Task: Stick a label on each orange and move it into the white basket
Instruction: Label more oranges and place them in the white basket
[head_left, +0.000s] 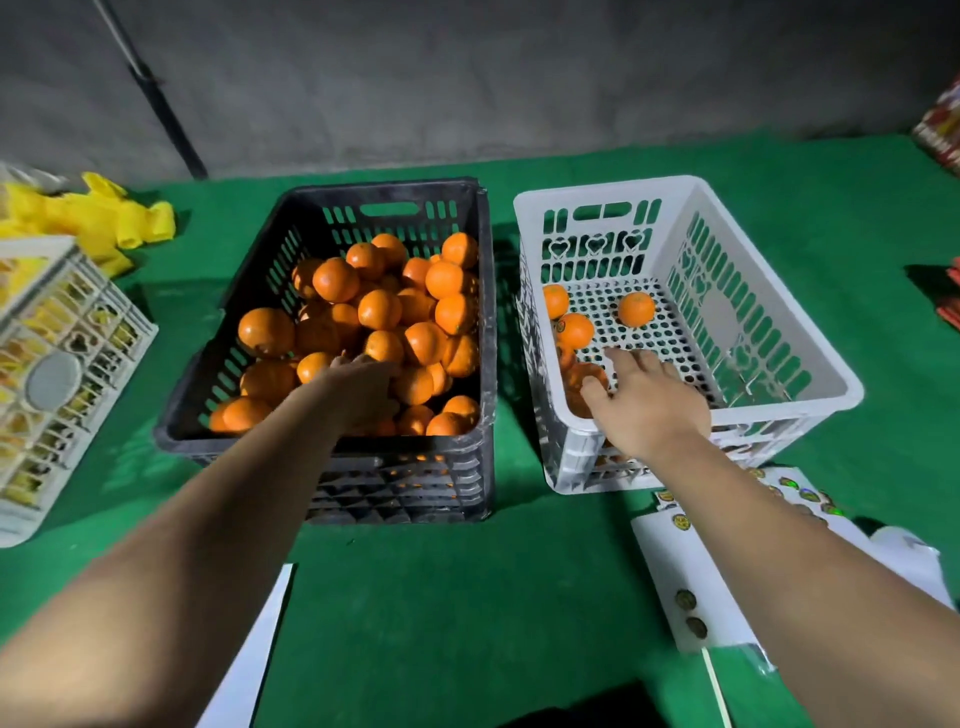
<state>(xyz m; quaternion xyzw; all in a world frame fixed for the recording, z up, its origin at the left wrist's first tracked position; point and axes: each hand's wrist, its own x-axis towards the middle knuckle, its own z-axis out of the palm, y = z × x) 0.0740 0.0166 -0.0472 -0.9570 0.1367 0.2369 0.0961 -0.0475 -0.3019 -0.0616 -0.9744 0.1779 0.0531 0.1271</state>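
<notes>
Only a few oranges (636, 308) lie in the white basket (737, 218); the black crate (332, 208) is full. Right hand (647, 402) fingers spread wide, left hand (363, 387) fingers unclear

I see bright light from above on the green bench (519, 597), while the wall behind stays dim and grey. The black crate (322, 447) throws a dark shadow to its right. Edges bend and look blurry.
</notes>
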